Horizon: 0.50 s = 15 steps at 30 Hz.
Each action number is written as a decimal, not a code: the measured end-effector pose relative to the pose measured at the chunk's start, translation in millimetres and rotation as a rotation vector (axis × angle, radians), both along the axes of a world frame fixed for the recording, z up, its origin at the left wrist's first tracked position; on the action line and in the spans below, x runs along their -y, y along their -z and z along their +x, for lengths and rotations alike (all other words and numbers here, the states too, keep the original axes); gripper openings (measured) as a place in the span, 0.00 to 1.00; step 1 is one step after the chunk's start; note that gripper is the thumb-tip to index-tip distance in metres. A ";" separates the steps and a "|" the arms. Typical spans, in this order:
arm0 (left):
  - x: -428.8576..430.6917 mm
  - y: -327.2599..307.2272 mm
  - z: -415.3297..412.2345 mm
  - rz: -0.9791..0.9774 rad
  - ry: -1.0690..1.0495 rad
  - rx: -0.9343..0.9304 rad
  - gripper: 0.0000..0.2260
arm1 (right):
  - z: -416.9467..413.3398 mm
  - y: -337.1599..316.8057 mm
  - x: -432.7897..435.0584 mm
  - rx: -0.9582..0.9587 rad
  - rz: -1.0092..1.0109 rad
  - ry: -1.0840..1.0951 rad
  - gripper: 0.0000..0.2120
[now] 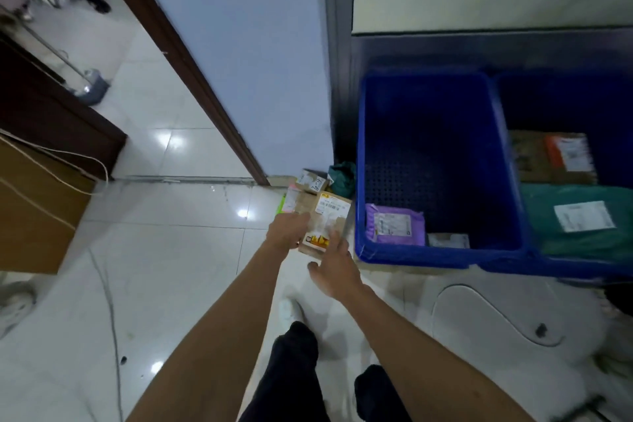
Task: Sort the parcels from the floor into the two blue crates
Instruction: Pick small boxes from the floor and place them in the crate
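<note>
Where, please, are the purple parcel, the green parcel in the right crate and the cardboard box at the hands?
purple parcel point(393, 224): head view, on its white label.
green parcel point(575, 245): head view, green wrap below its label.
cardboard box point(329, 220): head view, brown face between its labels.

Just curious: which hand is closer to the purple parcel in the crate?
Right. The right hand touches the cardboard box on the side nearer the purple parcel; the left hand grips the box's farther side.
</note>
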<state>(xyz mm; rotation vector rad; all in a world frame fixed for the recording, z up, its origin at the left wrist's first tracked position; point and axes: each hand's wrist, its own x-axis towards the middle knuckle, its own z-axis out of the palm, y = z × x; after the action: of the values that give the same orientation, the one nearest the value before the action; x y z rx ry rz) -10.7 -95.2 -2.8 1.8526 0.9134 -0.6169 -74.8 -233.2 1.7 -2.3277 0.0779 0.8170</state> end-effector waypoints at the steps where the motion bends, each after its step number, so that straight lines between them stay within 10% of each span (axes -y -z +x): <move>1: 12.4 -26.7 -4.6 -0.031 -0.004 0.020 0.19 | -2.0 -12.7 8.5 0.040 0.020 0.027 0.43; 9: 97.0 -103.8 -24.6 -0.111 0.083 0.179 0.03 | 5.9 -79.1 92.4 0.186 0.081 0.193 0.41; 15: 155.6 -112.7 -23.2 -0.144 0.163 0.139 0.12 | 13.8 -92.1 155.8 0.235 0.106 0.307 0.35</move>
<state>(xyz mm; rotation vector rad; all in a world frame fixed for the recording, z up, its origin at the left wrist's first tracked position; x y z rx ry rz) -33.8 -250.8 109.8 1.8265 0.6151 -0.6277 -61.0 -389.0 93.8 -2.2213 0.2754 0.3847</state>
